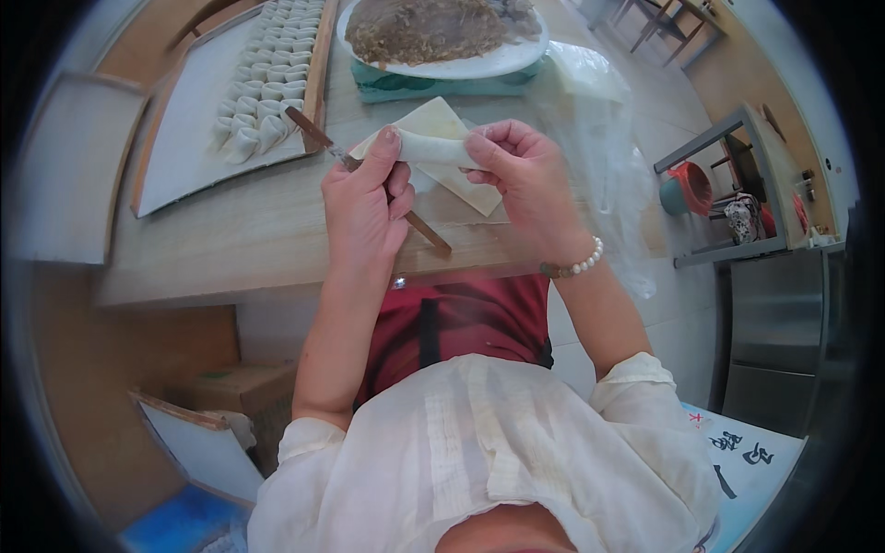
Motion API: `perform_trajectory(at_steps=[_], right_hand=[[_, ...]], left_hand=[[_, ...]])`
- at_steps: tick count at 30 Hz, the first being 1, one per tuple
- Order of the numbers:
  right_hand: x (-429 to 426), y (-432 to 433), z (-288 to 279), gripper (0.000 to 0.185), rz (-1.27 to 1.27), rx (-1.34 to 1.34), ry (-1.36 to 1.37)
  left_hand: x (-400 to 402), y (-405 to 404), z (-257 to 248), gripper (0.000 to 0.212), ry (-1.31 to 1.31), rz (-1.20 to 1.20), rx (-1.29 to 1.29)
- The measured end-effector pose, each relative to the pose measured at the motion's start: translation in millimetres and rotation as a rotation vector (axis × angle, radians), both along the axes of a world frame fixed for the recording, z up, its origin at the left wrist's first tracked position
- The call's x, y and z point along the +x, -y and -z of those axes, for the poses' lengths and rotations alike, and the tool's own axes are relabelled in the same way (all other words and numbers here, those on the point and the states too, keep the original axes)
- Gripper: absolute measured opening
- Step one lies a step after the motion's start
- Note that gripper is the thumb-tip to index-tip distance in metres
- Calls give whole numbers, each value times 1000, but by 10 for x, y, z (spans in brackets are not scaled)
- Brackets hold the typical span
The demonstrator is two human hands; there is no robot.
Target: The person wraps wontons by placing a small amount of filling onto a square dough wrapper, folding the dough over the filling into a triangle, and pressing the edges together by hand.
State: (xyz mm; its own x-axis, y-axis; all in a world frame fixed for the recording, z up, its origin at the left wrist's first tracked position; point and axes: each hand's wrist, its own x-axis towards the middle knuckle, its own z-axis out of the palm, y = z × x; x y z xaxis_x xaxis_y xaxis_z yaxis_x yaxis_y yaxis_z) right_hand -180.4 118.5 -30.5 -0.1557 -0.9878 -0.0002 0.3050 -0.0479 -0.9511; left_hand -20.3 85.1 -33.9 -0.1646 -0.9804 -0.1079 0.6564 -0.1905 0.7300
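Between my two hands a dough wrapper [434,149] is folded into a pale roll, pinched at both ends. My left hand [370,186] grips its left end with the thumb on top. The same hand also holds a thin brown stick [430,233], which slants through the fingers. At the roll's right end is my right hand [518,162], thumb and fingers closed on it. Beneath the hands lies a stack of square wrappers [442,114] on the table. Any filling inside the roll is hidden.
A wood-edged tray [187,152] at the left holds rows of folded dumplings [259,121]. Beyond my hands, a white plate [484,68] of brown minced filling [429,31] rests on a green package [442,86]. A clear plastic bag [608,152] hangs over the table's right edge.
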Motion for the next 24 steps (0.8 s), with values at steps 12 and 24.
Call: perform_trajectory(at_steps=[12,24], right_hand=[[-66,5,-97,22,21,-791,-947],[-131,144,-259,22,42,-1048,-1240]], left_hand=[[130,289,-304,9,147,148,-54],[169,295,-479,3,504,261,-401]])
